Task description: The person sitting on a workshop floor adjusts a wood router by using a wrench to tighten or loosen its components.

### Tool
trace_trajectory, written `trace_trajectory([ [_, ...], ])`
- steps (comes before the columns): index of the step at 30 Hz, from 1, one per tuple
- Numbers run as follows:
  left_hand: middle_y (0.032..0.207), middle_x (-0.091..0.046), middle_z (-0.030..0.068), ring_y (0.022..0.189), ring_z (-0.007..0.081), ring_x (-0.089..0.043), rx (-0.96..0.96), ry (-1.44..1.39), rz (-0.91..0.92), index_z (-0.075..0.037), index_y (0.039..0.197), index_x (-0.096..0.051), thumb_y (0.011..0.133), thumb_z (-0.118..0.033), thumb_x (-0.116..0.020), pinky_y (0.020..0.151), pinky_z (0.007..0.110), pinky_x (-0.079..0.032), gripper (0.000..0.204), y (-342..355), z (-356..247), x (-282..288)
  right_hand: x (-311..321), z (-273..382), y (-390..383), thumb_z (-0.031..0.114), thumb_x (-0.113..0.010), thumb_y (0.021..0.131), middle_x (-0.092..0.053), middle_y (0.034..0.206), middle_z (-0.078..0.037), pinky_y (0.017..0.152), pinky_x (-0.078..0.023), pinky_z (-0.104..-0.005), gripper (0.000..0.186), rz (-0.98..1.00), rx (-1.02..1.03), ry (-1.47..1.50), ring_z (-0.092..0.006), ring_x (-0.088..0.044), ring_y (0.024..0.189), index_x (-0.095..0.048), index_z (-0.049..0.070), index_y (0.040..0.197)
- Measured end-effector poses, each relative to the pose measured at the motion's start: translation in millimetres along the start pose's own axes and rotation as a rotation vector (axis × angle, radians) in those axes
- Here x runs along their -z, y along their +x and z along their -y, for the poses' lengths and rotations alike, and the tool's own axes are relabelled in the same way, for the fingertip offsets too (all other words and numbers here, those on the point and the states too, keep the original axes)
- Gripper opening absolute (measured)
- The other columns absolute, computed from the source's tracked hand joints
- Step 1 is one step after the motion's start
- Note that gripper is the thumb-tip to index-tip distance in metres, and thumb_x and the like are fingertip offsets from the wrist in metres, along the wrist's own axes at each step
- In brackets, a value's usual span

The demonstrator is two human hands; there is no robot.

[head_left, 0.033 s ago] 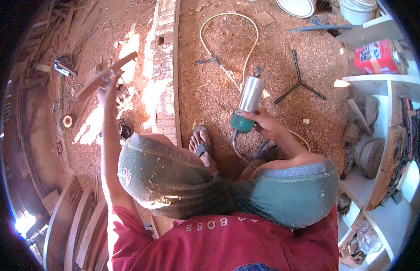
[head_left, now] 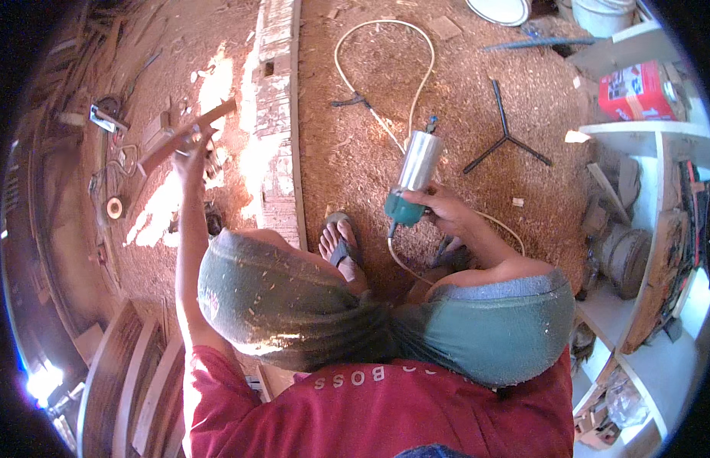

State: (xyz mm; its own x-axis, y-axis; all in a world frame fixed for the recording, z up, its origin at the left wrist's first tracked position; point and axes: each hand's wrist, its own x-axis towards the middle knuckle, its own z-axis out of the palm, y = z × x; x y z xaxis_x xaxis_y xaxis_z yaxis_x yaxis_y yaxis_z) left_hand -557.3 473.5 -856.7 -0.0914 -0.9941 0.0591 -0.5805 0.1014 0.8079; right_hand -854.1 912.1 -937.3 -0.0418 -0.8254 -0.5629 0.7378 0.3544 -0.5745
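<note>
In my right hand (head_left: 439, 206) is a trim router (head_left: 420, 160) with a silver cylindrical body and a green cap, its fingers wrapped round the green end. The silver part tilts away from me, with a small collet at its tip. A pale cord leaves the green end. Out to the left, my left hand (head_left: 189, 166) is closed on a narrow brown wooden strip (head_left: 213, 116), held slantwise above the sunlit floor. Some of those fingers are blurred or hidden by glare.
Sawdust covers the ground. A long beam (head_left: 277, 145) runs forward from my feet. A black three-armed wrench (head_left: 506, 136) and a looped cord (head_left: 337, 57) lie ahead. White shelving (head_left: 660, 153) with a red box (head_left: 636, 91) stands right; curved wooden pieces (head_left: 114, 374) lie lower left.
The wooden strip in my left hand has shifted slightly right and nearer me. The router in my right hand has moved slightly left and nearer.
</note>
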Motion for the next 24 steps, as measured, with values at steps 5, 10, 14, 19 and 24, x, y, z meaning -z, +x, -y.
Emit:
trace_trajectory([
  [5,0.124,-0.055,0.0229,0.111,0.0296,-0.058,0.204,0.200,-0.157,0.004,0.128,-0.051,0.080,-0.043,-0.080,0.084,0.039,-0.051,0.073,-33.1,83.0,-22.8,-10.2,-21.0,11.3,0.015,-0.083,0.080,-0.067,0.118,-0.010,0.096,-0.050,-0.0406,0.055,-0.081,0.011,0.083,-0.0235,-0.065,0.108,-0.056,0.002,0.126],
  [10,0.126,-0.053,0.0253,0.116,0.0344,-0.055,0.323,0.354,-0.270,0.006,0.130,-0.048,0.080,-0.038,-0.080,0.097,0.044,-0.045,0.074,-49.8,125.2,-14.9,-24.7,15.4,7.2,0.013,-0.081,0.080,-0.064,0.121,-0.010,0.099,-0.047,-0.0407,0.060,-0.106,0.213,0.136,-0.0243,-0.061,0.113,-0.051,0.005,0.131],
  [14,0.128,-0.052,0.0273,0.120,0.0383,-0.053,0.080,0.518,-0.372,0.007,0.132,-0.046,0.081,-0.035,-0.081,0.108,0.049,-0.040,0.075,-91.8,87.6,-42.7,-25.5,85.4,-4.8,0.020,-0.078,0.084,-0.060,0.124,-0.008,0.099,-0.049,-0.0430,0.060,-0.037,0.451,0.232,-0.0231,-0.059,0.114,-0.048,0.006,0.133],
  [19,0.141,-0.048,0.0178,0.133,0.0359,-0.042,-0.710,0.346,0.539,-0.006,0.137,-0.047,0.084,-0.004,-0.061,0.111,0.049,-0.035,0.054,-199.3,-5.4,-145.9,-40.6,157.4,-37.7,0.039,-0.072,0.088,-0.054,0.132,-0.016,0.105,-0.046,-0.0492,0.070,-0.113,0.637,0.136,-0.0285,-0.055,0.121,-0.040,0.003,0.140],
  [24,0.153,-0.036,0.0081,0.143,0.0347,-0.030,-1.349,0.480,0.892,-0.028,0.142,-0.048,0.087,-0.025,-0.063,0.112,0.064,-0.027,0.057,-231.0,-54.9,-239.6,-62.6,195.1,-73.2,0.050,-0.065,0.090,-0.052,0.138,-0.018,0.111,-0.037,-0.0638,0.075,-0.194,0.733,0.143,-0.0337,-0.050,0.129,-0.038,0.003,0.142],
])
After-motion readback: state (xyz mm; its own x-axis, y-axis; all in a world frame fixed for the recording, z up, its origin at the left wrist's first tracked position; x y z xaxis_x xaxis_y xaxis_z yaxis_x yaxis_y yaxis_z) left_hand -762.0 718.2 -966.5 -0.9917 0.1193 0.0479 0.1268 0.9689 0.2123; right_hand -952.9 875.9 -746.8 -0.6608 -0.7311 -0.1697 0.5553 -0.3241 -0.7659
